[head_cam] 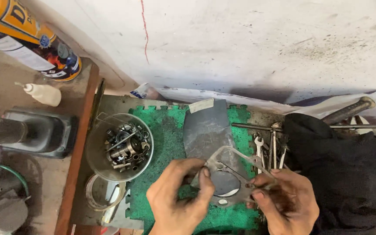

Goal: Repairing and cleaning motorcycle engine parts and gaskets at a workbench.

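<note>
A view from above shows two bare hands working over a green foam mat laid on a grimy surface. Both hands hold a thin, flat metal gasket with one large round opening and smaller bolt holes. It is held just above the mat, in the lower middle of the view. The left hand has its thumb and fingers closed on the gasket's left edge. The right hand pinches the right edge, and its fingers seem to hold a small dark object as well, though the view is too blurred to be sure.

A sheet of grey gasket material lies on the mat beneath the gasket. To the left stands a clear round container filled with nuts, bolts and small metal parts. To the right, several spanners lie beside a heap of black cloth. An orange spray can lies at the upper left.

The step in hand looks like positioning or inspecting the gasket over the sheet. The next move calls for a steady two-handed grip that keeps the thin part flat and unbent.
</note>
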